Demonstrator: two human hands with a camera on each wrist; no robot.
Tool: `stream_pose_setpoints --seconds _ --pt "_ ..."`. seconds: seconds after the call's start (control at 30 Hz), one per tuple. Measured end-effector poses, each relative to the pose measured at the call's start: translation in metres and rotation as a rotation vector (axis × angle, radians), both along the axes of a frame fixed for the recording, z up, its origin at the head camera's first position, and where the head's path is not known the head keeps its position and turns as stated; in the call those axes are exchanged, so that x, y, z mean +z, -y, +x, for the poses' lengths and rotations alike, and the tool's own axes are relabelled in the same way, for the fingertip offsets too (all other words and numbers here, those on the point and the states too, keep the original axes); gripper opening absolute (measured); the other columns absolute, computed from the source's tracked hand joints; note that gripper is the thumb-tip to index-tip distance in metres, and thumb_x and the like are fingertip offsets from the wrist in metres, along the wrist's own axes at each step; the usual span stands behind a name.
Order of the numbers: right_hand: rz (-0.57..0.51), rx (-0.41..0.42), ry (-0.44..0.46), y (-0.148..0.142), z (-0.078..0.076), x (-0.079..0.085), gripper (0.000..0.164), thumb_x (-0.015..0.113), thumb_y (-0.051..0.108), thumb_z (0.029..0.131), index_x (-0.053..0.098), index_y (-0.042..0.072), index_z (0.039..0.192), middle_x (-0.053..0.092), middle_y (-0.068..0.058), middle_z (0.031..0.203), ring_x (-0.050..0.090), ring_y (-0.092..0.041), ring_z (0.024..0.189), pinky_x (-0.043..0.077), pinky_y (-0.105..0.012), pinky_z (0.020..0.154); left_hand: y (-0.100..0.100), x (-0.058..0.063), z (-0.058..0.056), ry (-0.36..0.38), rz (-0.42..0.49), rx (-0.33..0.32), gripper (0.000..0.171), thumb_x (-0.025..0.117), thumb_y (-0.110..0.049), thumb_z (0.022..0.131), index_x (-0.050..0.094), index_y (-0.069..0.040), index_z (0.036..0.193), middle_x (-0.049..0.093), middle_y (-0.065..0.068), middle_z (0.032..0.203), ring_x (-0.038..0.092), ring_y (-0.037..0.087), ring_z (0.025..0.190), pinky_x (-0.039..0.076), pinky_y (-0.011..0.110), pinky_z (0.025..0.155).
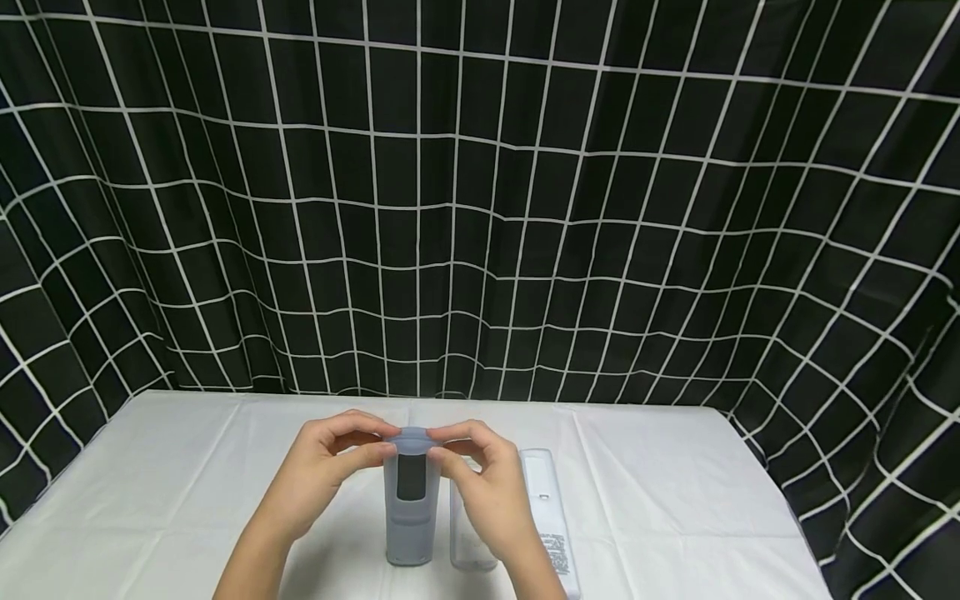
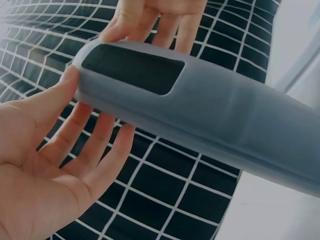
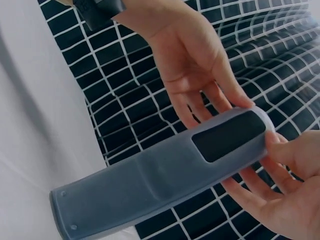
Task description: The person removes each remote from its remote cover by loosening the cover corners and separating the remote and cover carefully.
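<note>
A long grey-blue remote control cover with a dark rectangular window stands upright over the white cloth, its window facing me. My left hand pinches the left side of its upper rim between thumb and fingers. On the opposite side, my right hand pinches the same rim. In the left wrist view the cover runs off to the right, thumbs at the window end and other fingers behind. Two small round marks show near the lower end of the cover in the right wrist view.
A white remote control lies at the right, printed text on its lower part, partly behind my right forearm. Beside it is a clear case, partly hidden by my right hand. White cloth covers the table; a black gridded curtain hangs behind.
</note>
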State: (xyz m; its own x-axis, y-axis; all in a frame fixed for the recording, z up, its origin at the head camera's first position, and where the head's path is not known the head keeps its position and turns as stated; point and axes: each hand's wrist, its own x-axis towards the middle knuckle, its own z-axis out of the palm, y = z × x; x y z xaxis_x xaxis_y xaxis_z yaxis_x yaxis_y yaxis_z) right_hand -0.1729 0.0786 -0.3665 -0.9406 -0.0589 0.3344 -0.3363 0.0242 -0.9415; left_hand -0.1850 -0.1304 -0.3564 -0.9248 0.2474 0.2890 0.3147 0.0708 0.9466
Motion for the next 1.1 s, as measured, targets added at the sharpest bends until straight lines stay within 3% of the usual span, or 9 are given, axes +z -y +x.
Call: stream_pose_setpoints --seconds 0.13,0.43,0.8,1.1 --pt "0.001 0.051 0.038 -0.004 0.000 0.001 0.013 0.075 -0.003 0.093 0.075 -0.005 0.106 0.072 -0.020 0.110 0.072 -0.015 0.103 0.063 -0.031 0.089 0.004 0.001 -0.001 -0.018 -0.004 -0.047 0.021 0.077 -0.004 0.093 0.076 0.008 0.110 0.074 -0.003 0.105 0.071 0.015 0.102 0.061 0.033 0.093" --pt "0.031 0.144 0.032 -0.011 0.000 0.002 0.014 0.072 -0.003 0.094 0.072 -0.013 0.105 0.072 -0.026 0.106 0.071 -0.007 0.098 0.063 -0.031 0.086 0.011 -0.003 -0.003 -0.076 0.036 -0.157 0.010 0.073 0.000 0.094 0.074 0.008 0.101 0.074 -0.006 0.098 0.073 0.014 0.095 0.063 0.035 0.090" --pt "-0.022 0.244 0.036 -0.020 -0.005 -0.002 0.022 0.070 -0.005 0.094 0.067 -0.023 0.106 0.072 -0.030 0.106 0.073 -0.009 0.094 0.064 -0.033 0.087 0.011 -0.003 -0.004 -0.066 0.021 -0.178 0.012 0.070 0.000 0.097 0.072 0.010 0.102 0.076 -0.006 0.097 0.073 0.013 0.092 0.063 0.035 0.087" --pt "-0.041 0.243 0.108 -0.020 -0.008 -0.002 0.024 0.067 -0.005 0.095 0.065 -0.025 0.108 0.076 -0.012 0.101 0.073 -0.010 0.094 0.064 -0.037 0.087 0.012 -0.004 -0.006 -0.026 0.055 -0.200 0.013 0.067 0.000 0.099 0.073 0.010 0.105 0.077 -0.005 0.096 0.074 0.013 0.089 0.063 0.035 0.085"
